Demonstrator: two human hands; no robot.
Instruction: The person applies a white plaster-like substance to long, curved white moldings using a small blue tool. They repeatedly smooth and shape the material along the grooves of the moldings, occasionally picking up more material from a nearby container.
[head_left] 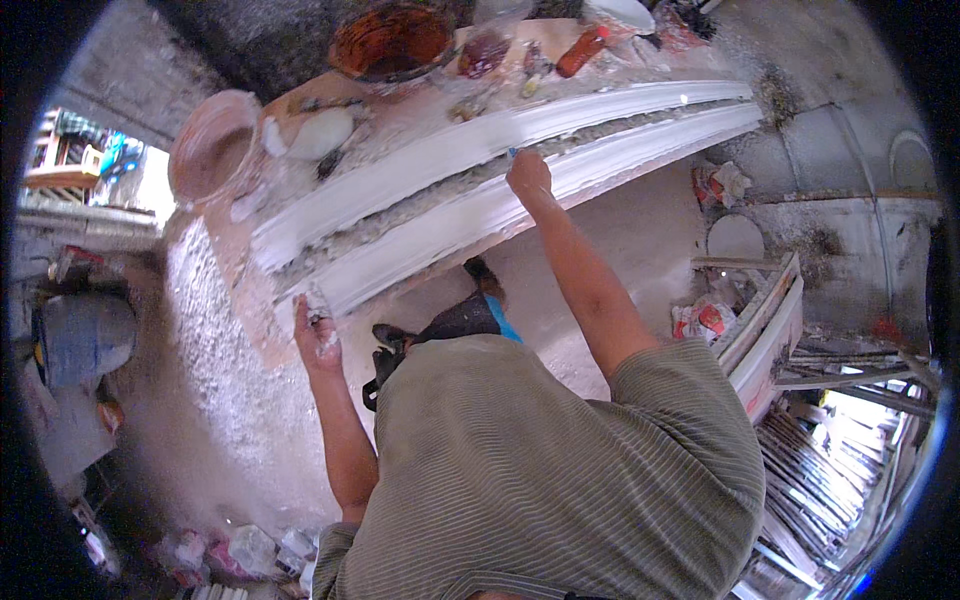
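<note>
Two long white mouldings (560,112) lie side by side across the work table, with a rough grey strip (430,183) between them. Over the right part of this strip is my right hand (529,177), its fingers closed around a small blue-ended thing (513,153) whose kind is hidden by the grip. My left hand (319,337) is by the near left end of the front moulding. White material coats its fingers, which curl around something whitish that I cannot make out.
Behind the mouldings stand a brown-stained basin (392,42), a pinkish bucket (215,150), a white rounded lump (321,134) and a red-brown bottle (581,54). Framed boards (765,335) lean at the right, near stacked wooden strips (822,480). A blue-grey container (88,338) is at the left.
</note>
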